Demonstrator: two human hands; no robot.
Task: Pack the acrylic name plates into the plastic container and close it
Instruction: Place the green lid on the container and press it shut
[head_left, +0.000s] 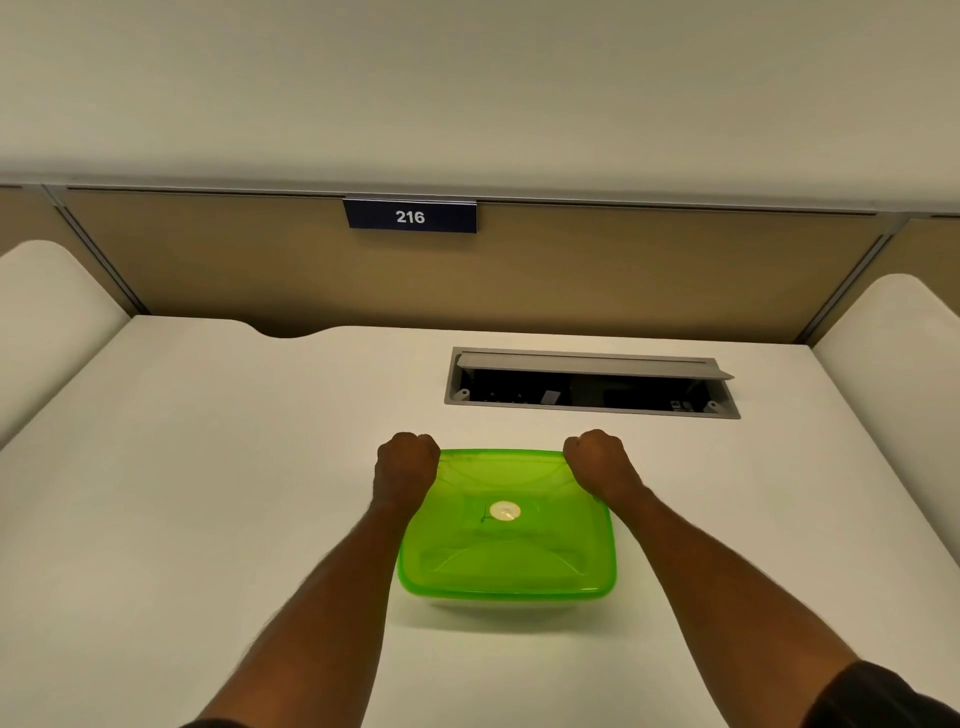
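A plastic container (506, 597) stands on the white desk, a translucent green lid (506, 551) with a round white sticker lying flat on top of it. My left hand (406, 467) is curled over the lid's far left corner. My right hand (597, 462) is curled over the far right corner. On both hands the fingers bend down over the far rim, so their tips are hidden. No acrylic name plates are visible; the green lid hides the container's inside.
The white desk (208, 493) spreads wide on both sides of the container. An open grey cable hatch (592, 384) is sunk into the desk behind it. A tan partition with a dark "216" sign (410, 216) closes off the back.
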